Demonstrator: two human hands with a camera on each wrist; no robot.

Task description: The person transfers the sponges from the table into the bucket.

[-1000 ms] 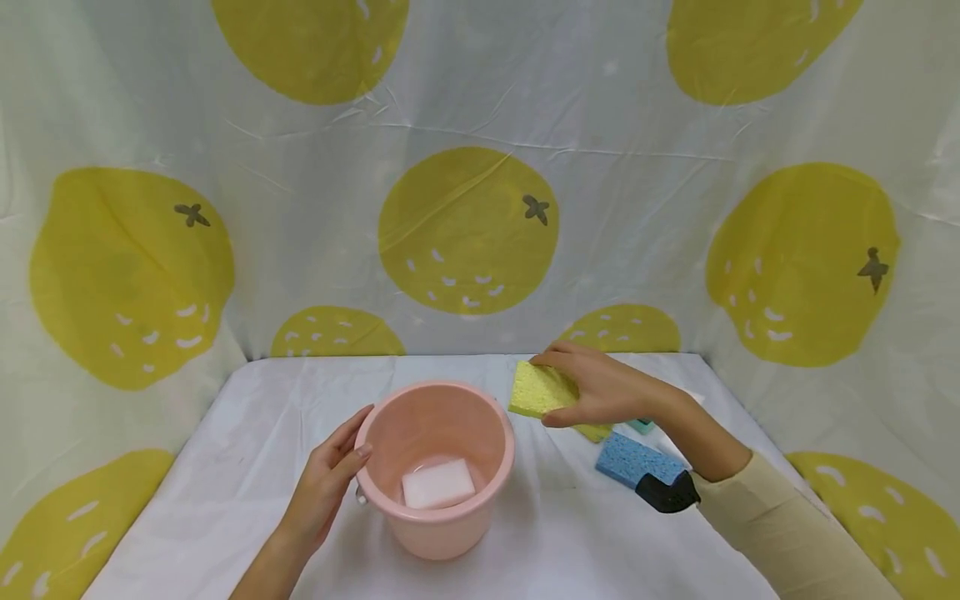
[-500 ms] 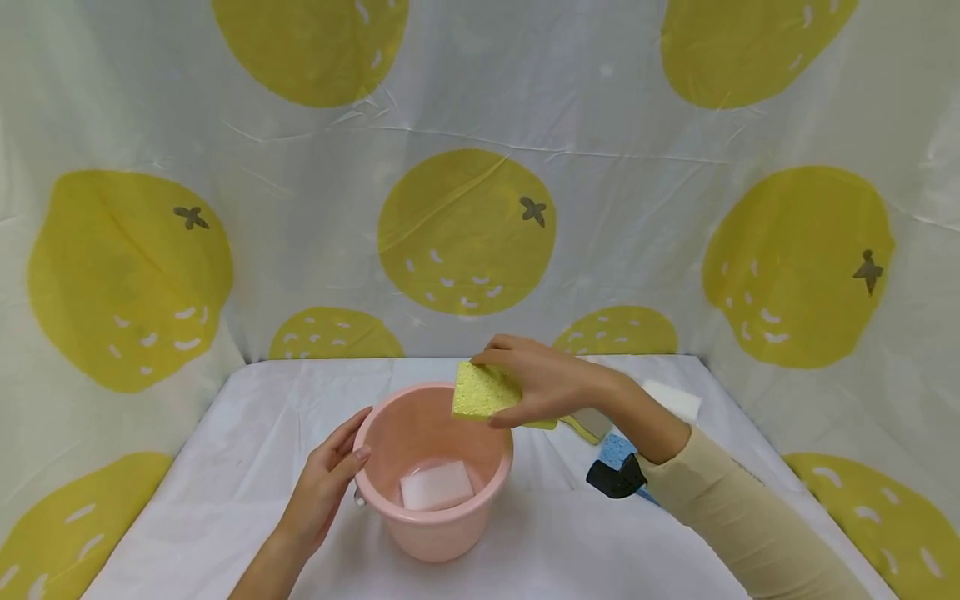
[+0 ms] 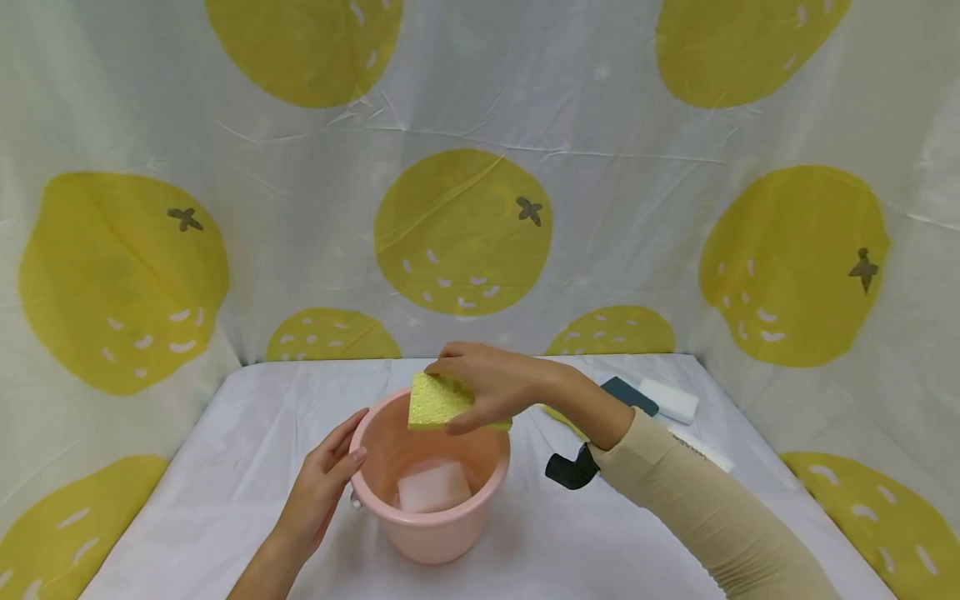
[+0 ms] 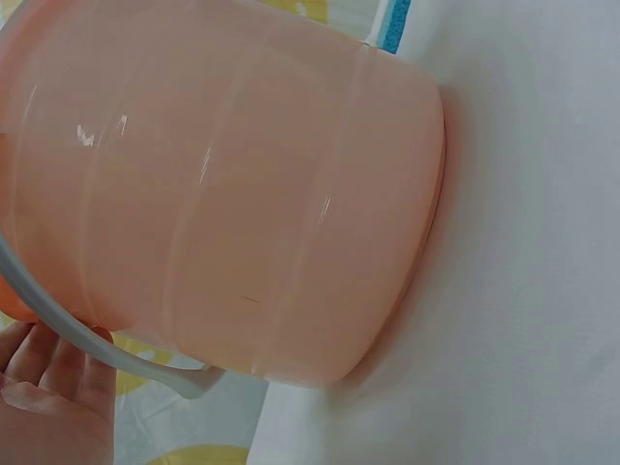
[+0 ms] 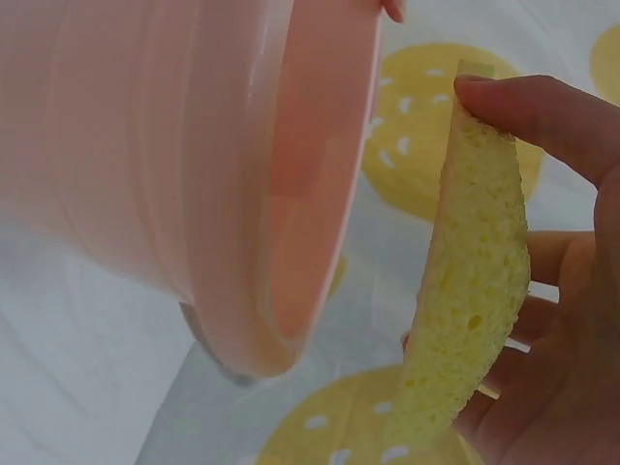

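Yellow sponge [image 3: 438, 403] is up in the air, over the far R part of the pink bucket's [image 3: 435, 533] mouth, clear of the rim: R wrist view shows a gap btwn the two. R hand [image 3: 491, 385] pinches it, thumb on the near edge, fingers on the far side, held apart only by the sponge btwn them. L hand [image 3: 318, 487] grips the bucket at its L side, thumb at the rim, fingers round the outside; not spread wide, just the bucket wall in its hold. Bucket stands upright on the white tablecloth [image 3: 600, 542], w/ a white block [image 3: 433, 488] lying in the bottom. L wrist view: grey handle [image 4: 107, 355] hangs down the bucket's side, near the L fingers.

Off to the R, near the sleeve [image 3: 697, 492]: dark pad [image 3: 628, 395], white pad [image 3: 670, 401] just beside it, & a yellow thing [image 3: 564, 420] partly hidden by the R forearm. Black clip [image 3: 572, 468] shows at the R cuff. Behind it all, curtain [image 3: 480, 117] w/ big lemons.
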